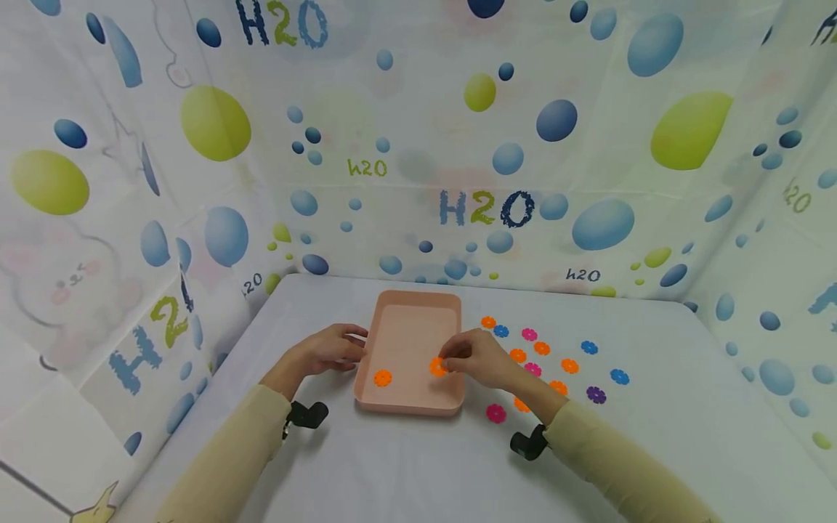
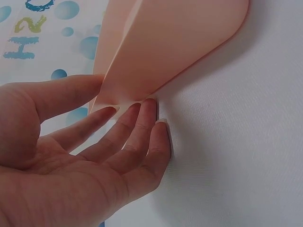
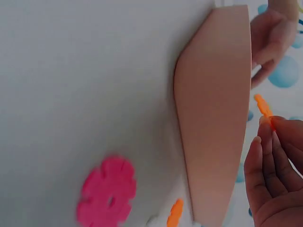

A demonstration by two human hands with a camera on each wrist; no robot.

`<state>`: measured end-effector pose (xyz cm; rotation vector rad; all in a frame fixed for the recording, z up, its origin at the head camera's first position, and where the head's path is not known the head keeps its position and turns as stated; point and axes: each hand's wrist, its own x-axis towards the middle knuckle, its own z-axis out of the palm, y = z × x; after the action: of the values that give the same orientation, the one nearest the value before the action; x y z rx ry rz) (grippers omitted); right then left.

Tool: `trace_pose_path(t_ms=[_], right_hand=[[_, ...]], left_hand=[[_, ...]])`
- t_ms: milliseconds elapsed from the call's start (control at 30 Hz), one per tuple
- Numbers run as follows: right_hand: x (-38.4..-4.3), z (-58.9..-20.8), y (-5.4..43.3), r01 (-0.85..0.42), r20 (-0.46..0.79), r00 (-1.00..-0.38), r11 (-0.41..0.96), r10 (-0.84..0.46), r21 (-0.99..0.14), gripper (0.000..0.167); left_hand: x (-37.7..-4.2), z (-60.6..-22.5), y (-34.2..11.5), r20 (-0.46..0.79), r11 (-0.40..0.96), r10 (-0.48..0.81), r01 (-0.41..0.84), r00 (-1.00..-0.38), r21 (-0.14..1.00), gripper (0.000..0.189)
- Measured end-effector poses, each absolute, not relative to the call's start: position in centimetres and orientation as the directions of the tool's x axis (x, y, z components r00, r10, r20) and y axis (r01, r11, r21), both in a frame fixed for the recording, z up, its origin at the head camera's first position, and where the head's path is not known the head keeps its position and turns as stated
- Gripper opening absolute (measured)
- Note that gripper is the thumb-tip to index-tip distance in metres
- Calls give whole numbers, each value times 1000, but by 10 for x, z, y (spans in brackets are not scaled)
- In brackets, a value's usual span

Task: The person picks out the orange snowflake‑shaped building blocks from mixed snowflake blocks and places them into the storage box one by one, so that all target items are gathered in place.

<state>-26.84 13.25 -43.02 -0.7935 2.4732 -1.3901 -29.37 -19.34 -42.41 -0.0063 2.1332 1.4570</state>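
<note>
A shallow pink tray [image 1: 410, 327] lies on the white-covered table. My left hand [image 1: 329, 349] is at its left side, thumb and fingertips against the outer wall in the left wrist view, fingers loosely bent. Over the tray's right half, my right hand [image 1: 480, 357] pinches an orange flower-shaped plastic disc [image 3: 263, 106] between thumb and fingertips, raised above the rim in the right wrist view. Another orange flower disc [image 1: 382, 378] lies flat inside the tray, towards its near left corner.
Right of the tray, several more flower discs are scattered on the cloth: orange ones, a pink one [image 1: 496, 413], a purple one [image 1: 596, 394] and blue ones such as the blue disc [image 1: 620, 376]. A patterned curtain [image 1: 418, 167] hangs behind the table and at both sides.
</note>
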Motion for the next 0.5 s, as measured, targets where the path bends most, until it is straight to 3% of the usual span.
trace_pose_path(t_ms=[500], right_hand=[[-266, -440, 76, -422, 39, -795, 507, -605, -751, 8]], left_hand=[[-293, -425, -193, -437, 413, 291, -300, -851, 860, 59]])
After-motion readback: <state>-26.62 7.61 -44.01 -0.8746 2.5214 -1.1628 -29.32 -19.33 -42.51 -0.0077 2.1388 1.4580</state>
